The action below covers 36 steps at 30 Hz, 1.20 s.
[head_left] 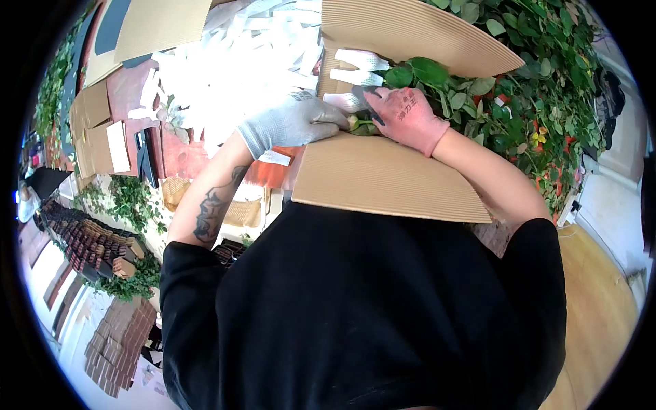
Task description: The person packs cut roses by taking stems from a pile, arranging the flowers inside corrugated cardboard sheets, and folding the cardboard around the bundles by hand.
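Observation:
A corrugated cardboard sheet (pixel 383 174) lies in front of me, its far flap (pixel 417 34) raised. White netted sleeves (pixel 361 59) cover several flower heads on it, with green leaves (pixel 429 70) to their right. My left hand (pixel 295 121), in a pale grey glove, is closed at the pale bud end of a rose (pixel 353 124). My right hand (pixel 408 117), in a pink glove with dark fingertips, curls closed over the rose's stem, beside the nearest sleeve. Part of the stem is hidden under it.
A bright heap of white netted sleeves (pixel 256 51) spreads at the far left. Many leafy stems (pixel 526 102) are piled on the right. Folded cardboard (pixel 92 126) and a dark tool (pixel 145 157) lie on the left. A wicker basket (pixel 244 208) stands below my left forearm.

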Motion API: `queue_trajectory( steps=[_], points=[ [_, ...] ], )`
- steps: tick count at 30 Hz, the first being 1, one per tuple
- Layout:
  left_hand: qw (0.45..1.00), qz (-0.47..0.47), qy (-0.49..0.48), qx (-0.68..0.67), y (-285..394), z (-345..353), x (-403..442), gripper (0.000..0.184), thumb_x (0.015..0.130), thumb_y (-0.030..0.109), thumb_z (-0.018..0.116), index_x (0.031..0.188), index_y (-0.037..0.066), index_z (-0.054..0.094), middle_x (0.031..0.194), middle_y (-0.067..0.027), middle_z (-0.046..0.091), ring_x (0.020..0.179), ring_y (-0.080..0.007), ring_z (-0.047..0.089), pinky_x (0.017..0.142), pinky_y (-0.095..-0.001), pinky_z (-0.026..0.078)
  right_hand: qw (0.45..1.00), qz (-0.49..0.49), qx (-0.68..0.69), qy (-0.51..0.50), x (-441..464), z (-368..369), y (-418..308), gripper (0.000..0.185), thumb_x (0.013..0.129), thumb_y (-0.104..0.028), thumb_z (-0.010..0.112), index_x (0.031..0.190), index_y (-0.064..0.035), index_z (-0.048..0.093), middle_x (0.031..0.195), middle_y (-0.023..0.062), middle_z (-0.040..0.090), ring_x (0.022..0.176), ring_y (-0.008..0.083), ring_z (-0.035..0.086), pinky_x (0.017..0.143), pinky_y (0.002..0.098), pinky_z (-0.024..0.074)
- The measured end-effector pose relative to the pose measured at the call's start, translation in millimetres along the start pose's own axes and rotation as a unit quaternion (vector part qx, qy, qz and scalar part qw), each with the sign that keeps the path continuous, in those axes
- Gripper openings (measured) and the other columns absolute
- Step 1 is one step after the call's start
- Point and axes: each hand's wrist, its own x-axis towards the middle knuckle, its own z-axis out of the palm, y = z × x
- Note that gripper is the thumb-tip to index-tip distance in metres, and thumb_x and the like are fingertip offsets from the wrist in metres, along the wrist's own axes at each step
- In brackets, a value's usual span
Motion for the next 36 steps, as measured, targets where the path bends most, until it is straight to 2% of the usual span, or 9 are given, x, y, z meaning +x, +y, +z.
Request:
queue_trajectory(
  steps=[5, 16, 18, 20, 26, 30, 32, 33, 36],
  points=[
    [0.955, -0.01, 0.173, 0.24, 9, -6, 1, 0.022, 0.082, 0.021, 0.057, 0.098, 0.008, 0.062, 0.088, -0.0093, 0.062, 0.081, -0.0277, 0.061, 0.074, -0.0375, 0.048, 0.999, -0.016, -0.048, -0.008, -2, 2, -1, 0.038, 0.08, -0.017, 0.051, 0.115, -0.0026, 0.053, 0.093, 0.0128, 0.061, 0.079, 0.0244, 0.064, 0.063, 0.0336, 0.0509],
    [0.93, 0.03, 0.081, 0.357, -23, -19, 7, 0.022, 0.081, 0.012, 0.049, 0.099, 0.01, 0.061, 0.091, -0.0104, 0.062, 0.079, -0.0278, 0.063, 0.067, -0.0378, 0.049, 1.0, -0.002, 0.014, 0.028, -4, 15, 8, 0.027, 0.078, -0.011, 0.051, 0.103, -0.001, 0.055, 0.086, 0.0128, 0.06, 0.076, 0.0262, 0.063, 0.062, 0.0341, 0.0501],
    [0.911, -0.039, 0.072, 0.404, -32, -36, -2, 0.027, 0.078, 0.005, 0.049, 0.103, 0.009, 0.061, 0.094, -0.0131, 0.062, 0.081, -0.0298, 0.063, 0.07, -0.0385, 0.049, 0.999, -0.007, 0.018, 0.049, -4, 17, 9, 0.024, 0.079, -0.012, 0.051, 0.1, -0.002, 0.056, 0.084, 0.0121, 0.06, 0.075, 0.0259, 0.063, 0.062, 0.0346, 0.0502],
    [0.903, -0.117, 0.144, 0.387, -17, -44, -11, 0.026, 0.081, 0.006, 0.049, 0.103, 0.006, 0.062, 0.098, -0.013, 0.061, 0.087, -0.0296, 0.061, 0.076, -0.0379, 0.048, 0.999, 0.001, 0.04, 0.033, -4, 9, 6, 0.024, 0.078, -0.013, 0.053, 0.1, -0.0034, 0.057, 0.085, 0.0118, 0.06, 0.073, 0.025, 0.063, 0.062, 0.0348, 0.05],
    [0.968, 0.063, 0.073, 0.231, 19, -10, 27, 0.025, 0.082, 0.017, 0.059, 0.104, 0.007, 0.064, 0.109, -0.01, 0.062, 0.096, -0.0278, 0.059, 0.084, -0.0358, 0.047, 1.0, -0.005, -0.002, 0.013, -3, 10, 6, 0.022, 0.078, -0.018, 0.056, 0.097, -0.0073, 0.057, 0.088, 0.0122, 0.061, 0.071, 0.0241, 0.063, 0.06, 0.0341, 0.0488],
    [0.984, 0.023, 0.078, 0.158, -4, 0, 37, 0.027, 0.082, 0.019, 0.059, 0.108, 0.012, 0.065, 0.111, -0.0084, 0.062, 0.097, -0.026, 0.06, 0.085, -0.0348, 0.046, 0.987, -0.057, -0.04, 0.142, -12, -16, 3, 0.018, 0.079, -0.023, 0.056, 0.091, -0.0095, 0.058, 0.087, 0.0101, 0.061, 0.072, 0.0234, 0.063, 0.06, 0.0358, 0.0489],
    [0.985, -0.011, 0.065, 0.157, -3, -1, 40, 0.028, 0.082, 0.019, 0.059, 0.108, 0.012, 0.065, 0.111, -0.0085, 0.062, 0.097, -0.0259, 0.06, 0.084, -0.0349, 0.047, 0.996, -0.026, 0.01, -0.086, -8, -26, -2, 0.019, 0.079, -0.025, 0.056, 0.085, -0.0079, 0.06, 0.082, 0.0099, 0.062, 0.072, 0.0236, 0.063, 0.061, 0.0369, 0.0494],
    [0.985, -0.042, 0.048, 0.158, -2, 0, 39, 0.028, 0.082, 0.019, 0.059, 0.108, 0.012, 0.065, 0.11, -0.0086, 0.062, 0.097, -0.0257, 0.06, 0.084, -0.0351, 0.047, 0.997, -0.033, 0.06, -0.02, -5, -19, 0, 0.022, 0.079, -0.028, 0.056, 0.082, -0.0071, 0.061, 0.075, 0.0101, 0.062, 0.069, 0.0247, 0.063, 0.061, 0.0372, 0.0499],
    [0.984, -0.01, 0.092, 0.149, 3, 3, 33, 0.027, 0.081, 0.018, 0.06, 0.107, 0.011, 0.065, 0.109, -0.0111, 0.062, 0.096, -0.0265, 0.061, 0.083, -0.0354, 0.047, 0.996, -0.044, 0.063, -0.042, 4, -14, -6, 0.024, 0.08, -0.031, 0.056, 0.083, -0.0074, 0.061, 0.075, 0.0117, 0.062, 0.071, 0.0259, 0.063, 0.061, 0.0371, 0.05]
  ],
)
